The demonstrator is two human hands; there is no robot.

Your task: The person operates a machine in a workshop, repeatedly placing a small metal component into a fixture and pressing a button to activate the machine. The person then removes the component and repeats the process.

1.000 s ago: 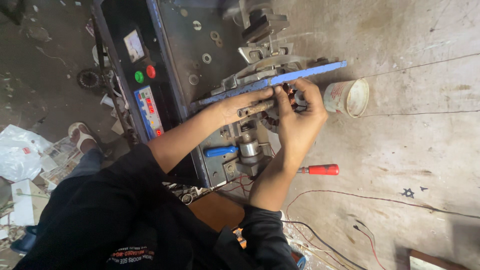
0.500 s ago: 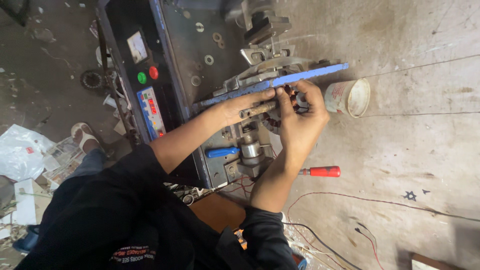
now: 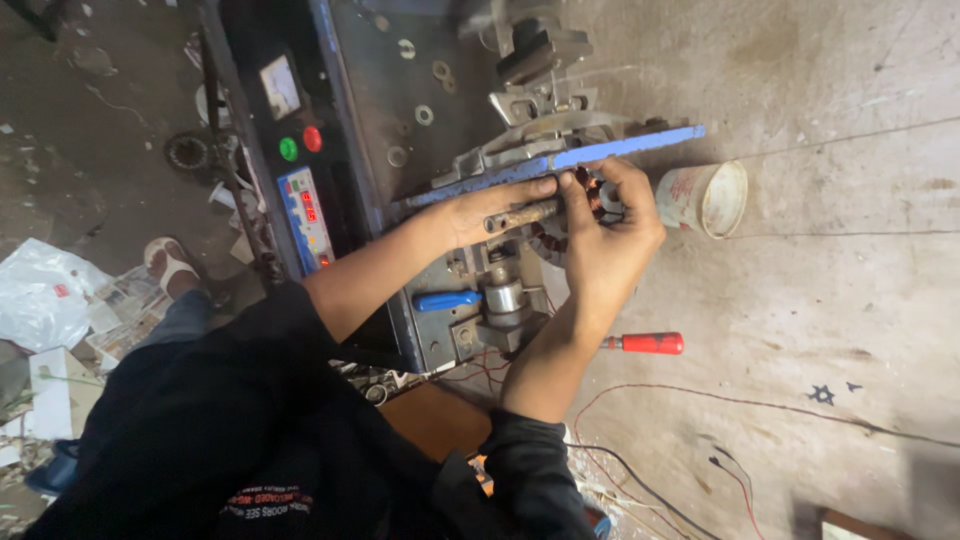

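My left hand (image 3: 495, 205) rests on a metal shaft (image 3: 520, 215) of a winding machine (image 3: 470, 290), fingers wrapped around the rod just below a long blue bar (image 3: 550, 162). My right hand (image 3: 610, 225) pinches a round copper-wound coil part (image 3: 590, 195) at the end of the shaft, right beside my left fingertips. Both hands hide most of the coil. A blue-handled lever (image 3: 445, 300) sits on the machine below my left forearm.
A control box (image 3: 300, 150) with a green and a red button stands at the left. A white cup (image 3: 705, 197) lies on the concrete floor right of the hands. A red-handled screwdriver (image 3: 645, 343) and loose wires (image 3: 700, 400) lie nearer me.
Both hands stay on the shaft and coil; only the view has shifted slightly.
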